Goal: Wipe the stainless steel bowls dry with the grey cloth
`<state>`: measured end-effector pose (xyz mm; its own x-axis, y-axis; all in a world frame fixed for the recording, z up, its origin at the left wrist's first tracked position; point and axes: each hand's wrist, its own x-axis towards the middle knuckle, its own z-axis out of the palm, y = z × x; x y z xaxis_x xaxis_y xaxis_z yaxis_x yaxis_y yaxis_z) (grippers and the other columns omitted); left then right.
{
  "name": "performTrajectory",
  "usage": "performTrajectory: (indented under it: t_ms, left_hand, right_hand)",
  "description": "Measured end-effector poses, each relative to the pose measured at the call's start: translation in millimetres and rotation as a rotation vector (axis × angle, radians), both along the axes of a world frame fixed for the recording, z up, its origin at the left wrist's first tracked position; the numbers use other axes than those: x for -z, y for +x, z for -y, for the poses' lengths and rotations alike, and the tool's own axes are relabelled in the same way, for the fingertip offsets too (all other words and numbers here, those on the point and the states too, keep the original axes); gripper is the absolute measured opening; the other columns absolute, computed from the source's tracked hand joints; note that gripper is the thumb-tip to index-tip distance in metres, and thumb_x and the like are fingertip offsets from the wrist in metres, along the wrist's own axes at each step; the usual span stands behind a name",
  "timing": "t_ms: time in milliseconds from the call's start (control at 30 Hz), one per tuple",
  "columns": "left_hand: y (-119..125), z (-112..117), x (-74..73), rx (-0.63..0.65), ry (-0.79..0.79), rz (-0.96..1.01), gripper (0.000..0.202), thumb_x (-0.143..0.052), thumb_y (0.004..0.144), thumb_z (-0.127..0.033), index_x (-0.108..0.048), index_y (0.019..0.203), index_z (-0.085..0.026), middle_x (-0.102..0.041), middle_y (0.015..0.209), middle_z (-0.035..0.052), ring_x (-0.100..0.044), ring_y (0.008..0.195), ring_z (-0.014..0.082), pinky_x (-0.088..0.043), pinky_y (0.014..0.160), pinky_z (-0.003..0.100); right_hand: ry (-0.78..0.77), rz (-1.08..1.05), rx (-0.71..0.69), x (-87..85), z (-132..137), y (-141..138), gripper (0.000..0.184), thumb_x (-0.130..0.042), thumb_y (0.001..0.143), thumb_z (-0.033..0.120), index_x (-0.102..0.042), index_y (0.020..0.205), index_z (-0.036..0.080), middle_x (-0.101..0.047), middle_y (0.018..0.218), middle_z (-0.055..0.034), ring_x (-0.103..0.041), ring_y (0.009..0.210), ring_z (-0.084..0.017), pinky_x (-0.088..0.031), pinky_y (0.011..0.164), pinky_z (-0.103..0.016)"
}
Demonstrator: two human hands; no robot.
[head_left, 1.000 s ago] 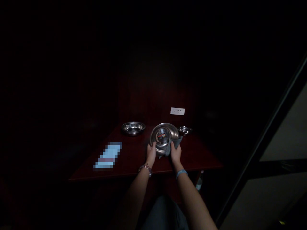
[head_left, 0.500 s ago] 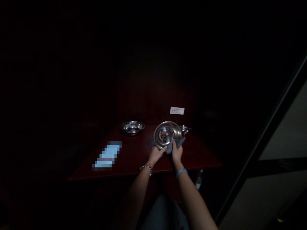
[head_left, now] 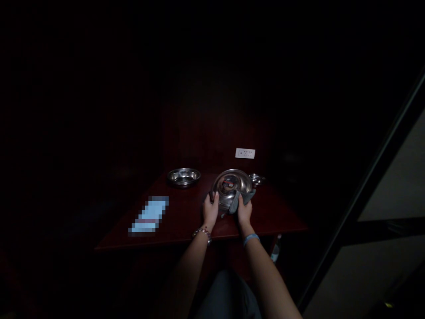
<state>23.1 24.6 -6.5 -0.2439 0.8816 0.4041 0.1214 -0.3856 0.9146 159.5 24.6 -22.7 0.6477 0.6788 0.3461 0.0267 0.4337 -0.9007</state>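
A shiny stainless steel basin [head_left: 239,179] is held tilted above the table, with a small red-and-dark label near its middle. My left hand [head_left: 210,210] grips the basin's left rim, thumb on the near face and the other fingers mostly hidden behind. At the lower right rim, my right hand [head_left: 245,212] is closed on a grey cloth [head_left: 234,204], which is pressed against the metal. Part of the cloth hangs below the basin between my hands.
Another steel basin [head_left: 183,178] rests on the dark red table [head_left: 186,221] at the back left. Smaller metalware [head_left: 257,179] stands behind the held basin. A pixelated pale blue patch covers the table's left. A bottle [head_left: 276,249] is below the right edge; a socket panel [head_left: 245,153] is behind.
My left hand has shifted left and up along the rim. The basin has turned and tilted slightly; my right hand with the cloth stays nearly in place.
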Motion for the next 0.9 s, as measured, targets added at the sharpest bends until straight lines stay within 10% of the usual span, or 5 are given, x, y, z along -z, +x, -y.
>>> performTrajectory:
  t_ms: [400, 900]
  left_hand:
    - [3, 11, -5.2, 0.186, 0.0, -0.044, 0.041, -0.073, 0.083, -0.041, -0.067, 0.118, -0.019, -0.074, 0.122, 0.0121, -0.069, 0.113, 0.0241, -0.049, 0.1, 0.034]
    - [2, 6, -2.3, 0.103, -0.202, -0.42, 0.03, -0.069, 0.082, -0.047, -0.074, 0.074, -0.018, -0.078, 0.082, 0.0132, -0.074, 0.086, 0.0285, -0.049, 0.075, 0.031]
  right_hand:
    - [-0.052, -0.013, 0.079, 3.8, -2, 4, 0.061, -0.063, 0.08, 0.058, -0.07, 0.117, 0.01, -0.076, 0.115, -0.0164, -0.073, 0.104, -0.028, -0.055, 0.089, -0.034]
    - [-0.067, -0.001, 0.058, 1.9, -1, 2, 0.055, -0.062, 0.081, 0.058, -0.07, 0.112, 0.012, -0.077, 0.111, -0.0157, -0.074, 0.101, -0.029, -0.056, 0.086, -0.034]
